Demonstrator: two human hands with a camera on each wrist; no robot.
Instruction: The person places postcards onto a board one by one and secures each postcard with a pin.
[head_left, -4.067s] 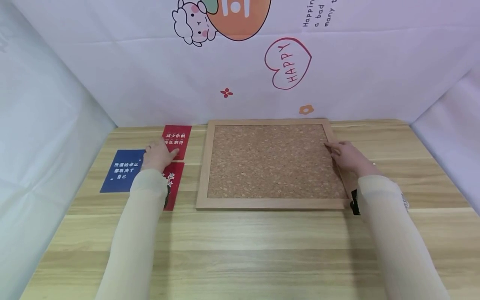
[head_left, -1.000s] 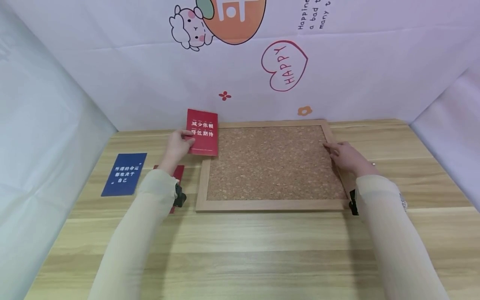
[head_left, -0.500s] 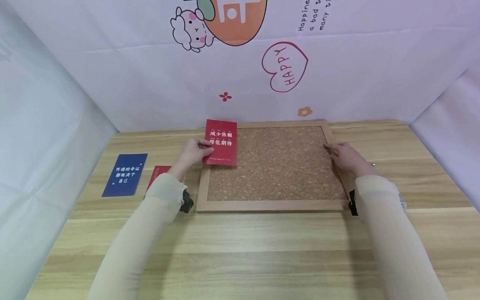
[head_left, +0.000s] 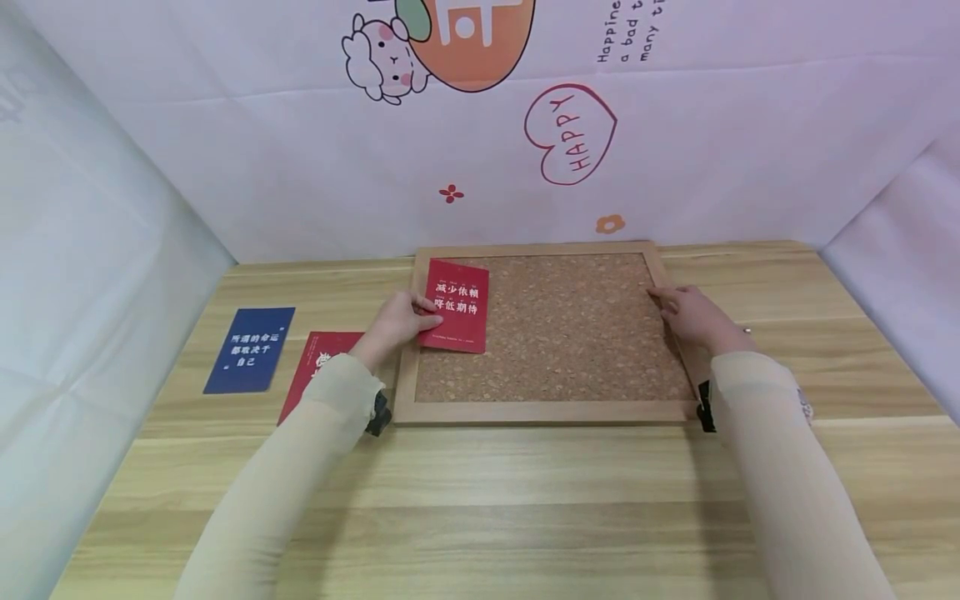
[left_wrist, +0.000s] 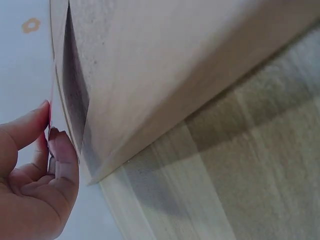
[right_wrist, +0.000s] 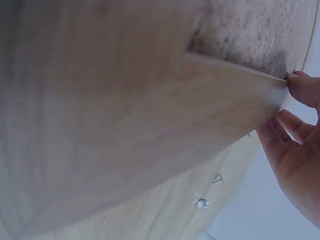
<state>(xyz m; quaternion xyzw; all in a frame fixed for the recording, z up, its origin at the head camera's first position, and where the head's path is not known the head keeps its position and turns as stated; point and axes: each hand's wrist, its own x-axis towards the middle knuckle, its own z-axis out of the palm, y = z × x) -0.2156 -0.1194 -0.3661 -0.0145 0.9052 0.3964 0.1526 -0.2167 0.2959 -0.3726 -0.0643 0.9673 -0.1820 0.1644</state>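
My left hand (head_left: 399, 321) pinches a red card (head_left: 461, 310) with white lettering by its left edge, thumb on the printed face. In the head view the card overlaps the upper left of the wood-framed cork board (head_left: 577, 342). Seen from the left wrist, the left hand (left_wrist: 42, 185) has the card nearly edge-on, close over the frame. At the board's right side, my right hand (head_left: 696, 317) grips the frame. The right wrist view has its thumb (right_wrist: 304, 90) at the frame's inner edge and the other fingers on the outer side.
Left of the board lie a blue card (head_left: 251, 350) and a second red card (head_left: 318, 358), partly covered by the left sleeve. Beyond the frame on the right, a clear pushpin (right_wrist: 202, 203) and more pins rest on the wooden table (head_left: 525, 508). A printed white cloth (head_left: 300, 167) hangs behind.
The left hand has picked up the upper red card from the table, carried it right and lowered it over the board's left part. The right hand has stayed on the frame.
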